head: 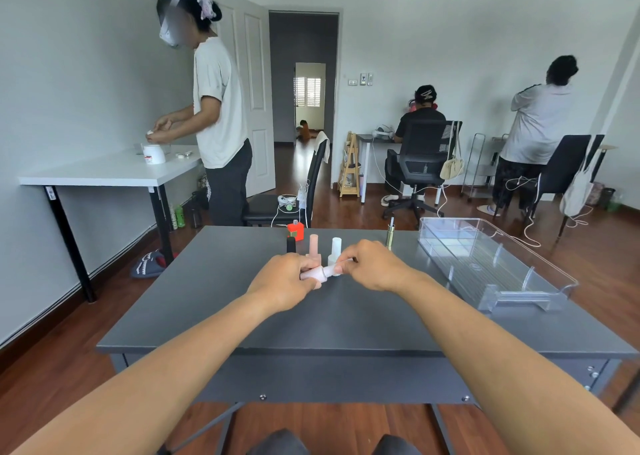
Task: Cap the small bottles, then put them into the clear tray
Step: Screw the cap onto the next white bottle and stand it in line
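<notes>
Above the middle of the grey table (214, 319) my left hand (285, 281) grips a small pale pink bottle (316, 273) lying sideways. My right hand (372, 265) pinches its white cap (335, 269) at the bottle's neck. Behind my hands stand a black-capped bottle (291, 245), a peach bottle (313, 246) and a white bottle (336, 249). Farther back are a red-orange bottle (296, 231) and a slim gold bottle (390, 235). The clear tray (498, 264) lies at the right with nothing in it.
The table's far edge runs just behind the red-orange bottle, with a black chair (287, 194) beyond it. A person (214, 108) stands at a white table (104, 172) to the left. Two other people sit at desks at the back right.
</notes>
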Demonstrator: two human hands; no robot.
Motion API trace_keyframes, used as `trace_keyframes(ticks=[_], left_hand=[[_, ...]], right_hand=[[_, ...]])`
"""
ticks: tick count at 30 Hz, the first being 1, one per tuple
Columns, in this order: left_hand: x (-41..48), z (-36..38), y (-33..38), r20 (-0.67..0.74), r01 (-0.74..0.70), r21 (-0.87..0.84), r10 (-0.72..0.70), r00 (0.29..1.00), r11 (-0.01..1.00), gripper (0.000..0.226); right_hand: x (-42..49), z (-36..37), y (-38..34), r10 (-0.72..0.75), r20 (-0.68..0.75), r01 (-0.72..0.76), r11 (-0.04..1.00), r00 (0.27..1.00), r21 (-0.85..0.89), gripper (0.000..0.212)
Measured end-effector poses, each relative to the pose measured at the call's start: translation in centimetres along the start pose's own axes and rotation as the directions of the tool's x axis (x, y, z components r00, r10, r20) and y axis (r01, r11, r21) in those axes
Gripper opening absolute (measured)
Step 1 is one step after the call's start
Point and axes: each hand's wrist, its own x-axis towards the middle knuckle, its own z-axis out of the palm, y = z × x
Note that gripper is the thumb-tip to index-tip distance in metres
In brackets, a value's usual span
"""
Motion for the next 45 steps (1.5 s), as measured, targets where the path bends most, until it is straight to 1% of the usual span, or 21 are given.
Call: trace_keyframes(ticks=[2,4,6,8,9,11,12,13,15,16,19,21,24,29,32,37,40,43,45], left_hand=[[-0.1,0.2,0.2,-0.018,-0.037,0.058,0.038,0.999,0.998,0.010],[-0.1,0.3,0.3,-0.013,-0.047,0.085,0.048,0.999,0.995,0.008],[0.1,0.0,0.0,0.039,0.000,0.007,0.000,0.999,1.000,0.009],[0.2,-0.2,0.0,0.127,0.057,-0.127,-0.041,0.991,0.990,0.013],[0.2,-0.3,-0.1,0.157,0.069,-0.170,-0.042,0.987,0.983,0.014],[0.1,-0.4,-0.2,0.182,0.071,-0.218,-0.031,0.983,0.973,0.021],[0.1,-0.4,-0.3,0.189,0.071,-0.224,-0.028,0.982,0.972,0.025],[0.1,-0.3,-0.3,0.189,0.073,-0.221,-0.031,0.982,0.973,0.024],[0.2,0.0,-0.5,0.177,0.076,-0.196,-0.041,0.983,0.978,0.010],[0.2,0.1,-0.5,0.166,0.072,-0.179,-0.042,0.985,0.981,0.008],[0.1,0.4,-0.6,0.145,0.081,-0.149,-0.059,0.988,0.985,0.011],[0.1,0.5,-0.6,0.147,0.080,-0.116,-0.062,0.987,0.990,0.016],[0.0,0.6,-0.6,0.164,0.073,-0.116,-0.053,0.985,0.991,0.026],[0.1,0.2,-0.2,0.153,0.048,-0.010,-0.046,0.987,0.999,0.018],[0.0,0.4,0.1,0.118,0.042,0.057,-0.048,0.992,0.998,0.025],[-0.1,0.7,0.3,0.064,0.051,0.115,-0.058,0.996,0.992,0.036],[-0.2,0.8,0.7,0.044,0.055,0.163,-0.063,0.997,0.985,0.032],[-0.4,0.8,1.0,0.041,0.053,0.201,-0.063,0.997,0.978,0.021],[-0.5,0.9,1.1,0.034,0.043,0.222,-0.051,0.998,0.974,0.023]], right_hand=[[0.0,0.0,0.0,0.023,0.009,-0.024,0.999,1.000,0.023,0.020],[0.1,-0.1,0.0,0.052,0.020,-0.053,0.997,0.998,0.060,0.017],[0.0,0.0,0.2,0.072,0.072,-0.084,0.981,0.995,0.176,0.013],[-0.2,0.0,0.4,0.050,0.132,-0.095,0.930,0.990,0.356,0.014],[-0.3,0.0,0.5,0.036,0.135,-0.090,0.902,0.990,0.422,0.017],[-0.3,-0.1,0.5,0.026,0.101,-0.070,0.885,0.995,0.461,0.016],[-0.3,0.0,0.5,0.030,0.081,-0.064,0.890,0.996,0.452,0.013],[-0.3,0.1,0.5,0.038,0.064,-0.062,0.896,0.997,0.439,0.010],[-0.2,0.4,0.5,0.057,0.043,-0.069,0.912,0.997,0.405,0.012],[-0.1,0.5,0.4,0.063,0.038,-0.073,0.922,0.997,0.381,0.015],[0.0,0.7,0.2,0.052,0.027,-0.057,0.962,0.998,0.266,0.016],[0.0,0.6,0.1,0.029,0.046,-0.037,0.983,0.999,0.183,0.013],[-0.2,0.4,0.0,-0.013,0.085,0.002,0.992,0.996,0.124,0.012],[-0.4,0.7,-0.3,-0.025,0.062,0.023,0.999,0.998,0.031,0.016],[-0.4,0.6,-0.4,-0.018,0.060,0.018,1.000,0.998,0.008,0.017],[-0.1,0.5,-0.7,0.005,0.042,-0.004,1.000,0.999,-0.027,0.019],[-0.2,0.4,-0.8,0.015,0.046,-0.013,0.999,0.999,-0.036,0.021],[-0.2,0.4,-0.9,0.017,0.059,-0.013,0.998,0.998,-0.055,0.022],[-0.1,0.3,-0.9,0.027,0.062,-0.023,0.998,0.998,-0.053,0.021]])
